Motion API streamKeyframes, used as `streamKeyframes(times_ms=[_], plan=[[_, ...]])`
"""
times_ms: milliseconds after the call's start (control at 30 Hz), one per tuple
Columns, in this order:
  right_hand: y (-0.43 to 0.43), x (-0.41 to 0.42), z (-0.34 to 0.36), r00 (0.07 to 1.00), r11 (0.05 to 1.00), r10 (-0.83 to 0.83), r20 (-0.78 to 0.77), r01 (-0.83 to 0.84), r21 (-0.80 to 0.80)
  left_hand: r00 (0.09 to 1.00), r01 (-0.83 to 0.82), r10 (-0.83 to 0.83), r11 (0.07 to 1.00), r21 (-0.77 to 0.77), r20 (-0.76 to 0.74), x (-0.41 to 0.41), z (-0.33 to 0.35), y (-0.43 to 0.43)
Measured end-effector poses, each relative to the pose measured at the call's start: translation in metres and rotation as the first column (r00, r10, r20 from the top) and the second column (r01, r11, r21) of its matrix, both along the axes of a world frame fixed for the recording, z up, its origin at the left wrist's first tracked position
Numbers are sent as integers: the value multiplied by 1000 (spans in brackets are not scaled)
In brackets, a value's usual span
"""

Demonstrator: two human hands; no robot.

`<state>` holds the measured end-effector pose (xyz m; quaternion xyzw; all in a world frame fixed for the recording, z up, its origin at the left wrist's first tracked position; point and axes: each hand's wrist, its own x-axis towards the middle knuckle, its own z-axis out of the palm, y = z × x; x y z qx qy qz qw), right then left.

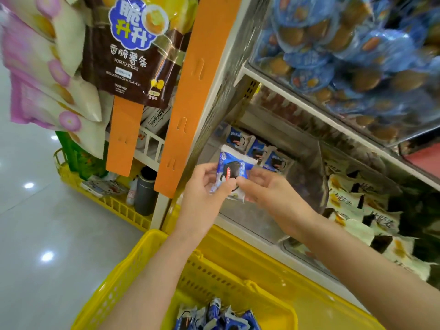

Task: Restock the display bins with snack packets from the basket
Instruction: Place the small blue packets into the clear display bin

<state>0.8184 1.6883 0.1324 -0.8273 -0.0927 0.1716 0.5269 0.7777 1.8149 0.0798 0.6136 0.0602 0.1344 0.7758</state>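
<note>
The task is judged partly done: a few stocked packets (258,151) are seen at the back of the bin (247,220), much of which is unfilled, and a heap of spare packets (214,315) lies in the basket (133,270) below. One packet (234,167) is held at the bin's opening, above its front wall. It is pinched from both sides by the left hand (204,184) and the right hand (269,191), each grip pressed on the wrapper. Both forearms are stretched forward over the basket.

Nearest: yellow plastic basket (123,270), just before clear plastic display bin (250,225). Above basket, at bin's front: blue-white snack packet (234,173).
</note>
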Motion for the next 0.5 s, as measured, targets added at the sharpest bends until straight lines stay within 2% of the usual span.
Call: streamKeyframes(times_ms=[67, 167, 233, 300, 433, 500], plan=[[-7, -4, -1, 999, 999, -30, -45, 31, 31, 999, -22, 18, 995, 95, 41, -2, 1, -7], [-16, -1, 4, 997, 996, -74, 26, 72, 51, 995, -44, 8, 938, 344, 103, 0, 2, -8], [-22, 11, 9, 983, 985, -160, 85, 153, 83, 988, -89, -4, 808, 582, 155, 7, 3, -2], [-30, 32, 12, 959, 967, -252, 130, 245, 69, 982, -119, -38, 644, 756, 187, 16, 5, 5], [-35, 85, 1, 926, 927, -257, 276, 317, -199, 984, -77, -129, 331, 940, 126, 25, -4, 10], [-34, 110, -9, 914, 857, -132, 383, 300, -419, 984, -58, -152, 199, 978, 90, 25, -9, 11]])
